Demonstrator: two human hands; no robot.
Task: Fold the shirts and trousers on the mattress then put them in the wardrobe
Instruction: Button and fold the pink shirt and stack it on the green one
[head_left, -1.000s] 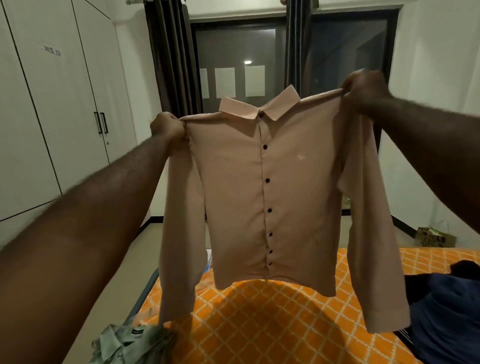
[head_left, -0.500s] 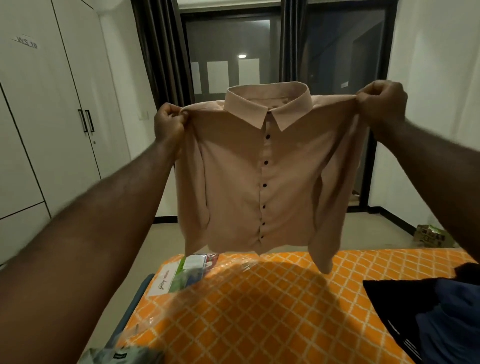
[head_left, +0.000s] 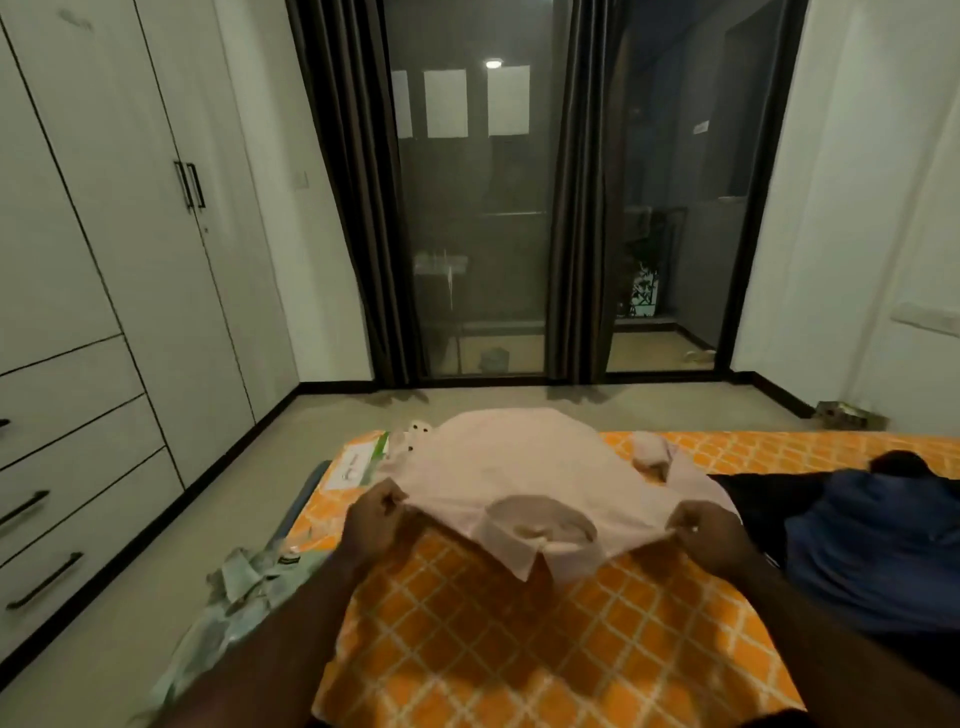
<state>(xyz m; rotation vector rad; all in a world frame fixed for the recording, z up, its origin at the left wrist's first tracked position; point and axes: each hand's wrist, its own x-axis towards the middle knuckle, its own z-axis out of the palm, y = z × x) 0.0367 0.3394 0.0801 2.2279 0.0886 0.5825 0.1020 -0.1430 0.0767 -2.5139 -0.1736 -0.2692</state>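
On the far half of an orange lattice-print mattress (head_left: 519, 649), a pale pink shirt (head_left: 519, 467) is spread, seemingly front down. Its collar (head_left: 540, 527) faces the person and its hem reaches the far edge. The left hand (head_left: 376, 525) pinches one shoulder and the right hand (head_left: 711, 535) pinches the other. Both hold the cloth slightly raised, so the collar hangs between them. The shirt's body puffs up rather than lying flat. One cuff (head_left: 649, 452) is bunched beside it, toward the far right.

Blue clothes (head_left: 872, 535) are heaped at the right edge. A pale green garment (head_left: 244, 571) spills off the left edge onto the floor. A white wardrobe (head_left: 130, 208) with shut doors lines the left wall.

The shirt looks light, thin and limp, likely to sag and crease wherever it is unsupported. Only the collar seems to hold a shape. The shoulder seams are probably the best hold for laying it out, then the side seams and hem for folding. The bunched sleeve likely needs straightening first.
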